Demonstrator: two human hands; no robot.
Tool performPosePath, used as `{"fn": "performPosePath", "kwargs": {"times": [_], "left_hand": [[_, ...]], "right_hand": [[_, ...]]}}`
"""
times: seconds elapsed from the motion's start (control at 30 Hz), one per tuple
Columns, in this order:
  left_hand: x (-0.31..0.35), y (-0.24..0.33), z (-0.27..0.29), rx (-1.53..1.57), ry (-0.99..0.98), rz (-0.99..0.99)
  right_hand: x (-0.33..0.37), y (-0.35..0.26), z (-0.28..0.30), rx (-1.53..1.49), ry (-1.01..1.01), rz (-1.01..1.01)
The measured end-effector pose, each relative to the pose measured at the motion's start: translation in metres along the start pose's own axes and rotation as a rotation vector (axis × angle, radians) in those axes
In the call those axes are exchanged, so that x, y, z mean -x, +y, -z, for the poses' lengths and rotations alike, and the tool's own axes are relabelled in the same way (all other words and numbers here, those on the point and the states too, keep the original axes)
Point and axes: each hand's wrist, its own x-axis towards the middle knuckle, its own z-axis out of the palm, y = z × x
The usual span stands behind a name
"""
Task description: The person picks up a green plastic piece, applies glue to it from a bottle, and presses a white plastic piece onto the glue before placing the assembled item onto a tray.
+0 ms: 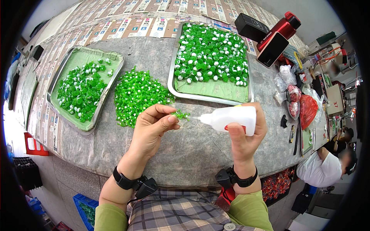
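Note:
Between thumb and fingertips, my left hand pinches a small green plastic piece. My right hand is wrapped round a white squeeze bottle, tipped on its side. Its thin nozzle points left and meets or nearly meets the green piece; exact contact is too small to tell. Just beyond my left hand lies a loose heap of small green pieces with white bits. A metal tray behind my hands holds many green and white pieces with black marks. Another tray at the left holds similar ones.
At the far right stand a black box, a red bottle and a phone. Plastic bags, one red, lie along the right side. A person in a white shirt is beyond the right edge. A blue crate sits below left.

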Motion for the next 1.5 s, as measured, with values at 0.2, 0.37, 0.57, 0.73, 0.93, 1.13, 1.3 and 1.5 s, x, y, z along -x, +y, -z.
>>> {"fn": "performPosePath", "kwargs": {"times": [0.2, 0.37, 0.57, 0.73, 0.93, 1.13, 1.3, 1.5], "left_hand": [[0.0, -0.001, 0.003, 0.009, 0.018, 0.0], [0.001, 0.0, 0.003, -0.001, 0.036, 0.008], [0.0, -0.002, 0.002, 0.009, 0.029, 0.017], [-0.001, -0.002, 0.002, 0.01, 0.032, 0.017], [0.0, -0.003, 0.001, 0.002, 0.022, 0.029], [-0.002, 0.0, -0.001, 0.009, 0.036, 0.02], [0.0, 0.001, 0.0, 0.007, 0.031, 0.033], [0.001, 0.002, 0.001, 0.014, 0.041, 0.032]], "right_hand": [[-0.013, 0.007, 0.037, -0.223, 0.17, -0.305], [-0.004, 0.045, 0.092, -0.062, 0.202, -0.42], [0.022, 0.075, 0.124, 0.014, 0.243, -0.523], [0.025, 0.076, 0.128, 0.356, 0.275, -0.385], [-0.029, 0.008, 0.071, 0.675, 0.162, 0.099], [-0.082, 0.083, -0.015, 0.588, -0.285, 0.143], [-0.082, 0.125, -0.055, 0.721, -0.207, 0.214], [-0.055, 0.119, -0.047, 0.634, -0.388, 0.156]]}}
